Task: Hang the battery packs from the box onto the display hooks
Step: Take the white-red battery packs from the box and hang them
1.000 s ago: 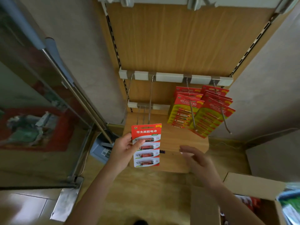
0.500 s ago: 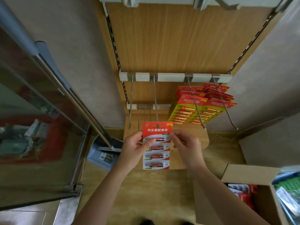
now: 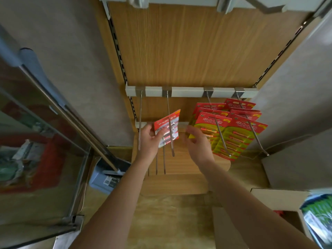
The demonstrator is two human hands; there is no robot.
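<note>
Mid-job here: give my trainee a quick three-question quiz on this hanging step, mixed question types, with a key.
1. True or false: the right hand grips the red-and-white battery pack.
2. How many hooks on the white rail already carry packs? A) one B) two C) four
3. Fill in: the left hand holds the pack at the ___ hook from the left.

Key: 1 false, it is open beside the pack; 2 B; 3 second.

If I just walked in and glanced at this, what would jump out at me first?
Probably the bright red and yellow-green battery packs hanging in rows on the two right-hand metal hooks of the wooden display panel. Next, at centre, the left hand holds a red and white battery card on the second thin steel hook, with the right hand open beside it.
</note>
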